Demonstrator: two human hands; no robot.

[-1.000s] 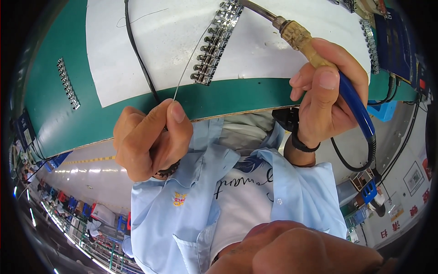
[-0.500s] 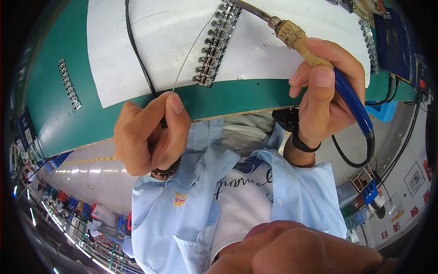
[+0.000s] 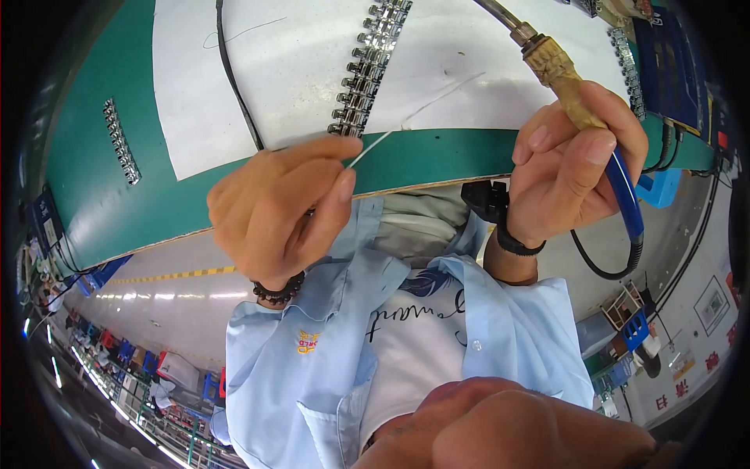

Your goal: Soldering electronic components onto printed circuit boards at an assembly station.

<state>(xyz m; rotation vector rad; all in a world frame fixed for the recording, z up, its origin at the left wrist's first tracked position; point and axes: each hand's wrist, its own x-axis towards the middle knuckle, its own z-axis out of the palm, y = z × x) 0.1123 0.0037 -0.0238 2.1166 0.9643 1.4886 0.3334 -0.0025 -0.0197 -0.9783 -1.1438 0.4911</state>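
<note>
My left hand [image 3: 281,207] pinches a thin strand of solder wire [image 3: 376,147] between thumb and forefinger; its free end points up and to the right over the white sheet [image 3: 297,78]. Just beyond those fingertips lies a strip of shiny metal connectors [image 3: 367,70], its far end cut off by the upper edge of the picture. In my right hand [image 3: 578,160] is a soldering iron [image 3: 553,61] with a worn yellowish collar and blue handle. The iron's shaft slants up and left above the sheet, apart from the strip, and its tip is out of view.
Shorter metal strips lie on the green table [image 3: 86,211]: one at the left [image 3: 121,141], another at the right [image 3: 626,74] beside a dark blue box [image 3: 673,74]. A black cable [image 3: 233,70] and a loose thin wire [image 3: 246,31] cross the sheet.
My left hand has moved right, and the solder wire has swung from up along the strip to right of it. The soldering iron has drawn back to the right, off the strip's far end.
</note>
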